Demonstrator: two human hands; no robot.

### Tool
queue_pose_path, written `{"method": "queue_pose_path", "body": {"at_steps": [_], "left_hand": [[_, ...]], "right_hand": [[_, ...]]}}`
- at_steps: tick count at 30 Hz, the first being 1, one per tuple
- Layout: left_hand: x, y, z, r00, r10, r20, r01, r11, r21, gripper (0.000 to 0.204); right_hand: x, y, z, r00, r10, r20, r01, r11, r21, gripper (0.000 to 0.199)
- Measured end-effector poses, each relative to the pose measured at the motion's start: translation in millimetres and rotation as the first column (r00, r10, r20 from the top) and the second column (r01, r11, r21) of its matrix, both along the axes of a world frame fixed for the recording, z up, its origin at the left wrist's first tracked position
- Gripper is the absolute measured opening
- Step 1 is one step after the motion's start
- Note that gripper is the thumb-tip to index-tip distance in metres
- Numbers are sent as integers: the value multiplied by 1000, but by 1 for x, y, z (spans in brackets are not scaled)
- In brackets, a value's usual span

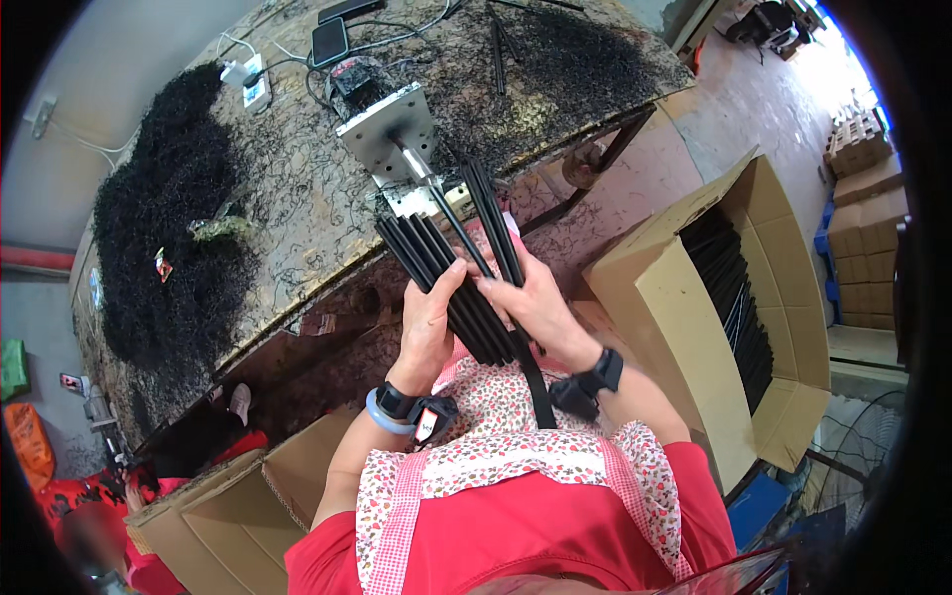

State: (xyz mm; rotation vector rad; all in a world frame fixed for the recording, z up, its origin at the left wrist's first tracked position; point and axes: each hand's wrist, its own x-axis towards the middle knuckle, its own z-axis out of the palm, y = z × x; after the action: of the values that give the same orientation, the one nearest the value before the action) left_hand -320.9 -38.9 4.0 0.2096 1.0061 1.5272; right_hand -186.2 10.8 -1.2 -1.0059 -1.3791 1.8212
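Both hands, left hand and right hand, closed around a fanned bundle of black rods at bench front edge; cardboard box of rods part-filled, more apparently remaining.

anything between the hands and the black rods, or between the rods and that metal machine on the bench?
Nothing visible. Left hand and right hand already grip the black rods directly. The rod tips reach up to the metal machine at the bench edge, with no object between them.
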Motion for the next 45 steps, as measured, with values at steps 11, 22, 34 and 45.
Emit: {"method": "queue_pose_path", "body": {"at_steps": [11,22,34,45], "left_hand": [[-1,14,-6,976,-54,-210,57,998,10,18],[-7,-23,-4,973,-104,-204,103,995,-13,20],[-30,-35,-3,972,-59,-226,47,997,-58,17],[-13,13,-19,988,-90,-129,90,996,-5,15]], "right_hand": [[11,-7,6,986,163,-41,-168,968,-189,22],[-10,18,-6,993,110,-38,-112,993,-42,32],[-28,20,-9,986,159,40,-153,979,-134,12],[6,-6,-5,997,56,-55,-66,977,-203,26]]}}
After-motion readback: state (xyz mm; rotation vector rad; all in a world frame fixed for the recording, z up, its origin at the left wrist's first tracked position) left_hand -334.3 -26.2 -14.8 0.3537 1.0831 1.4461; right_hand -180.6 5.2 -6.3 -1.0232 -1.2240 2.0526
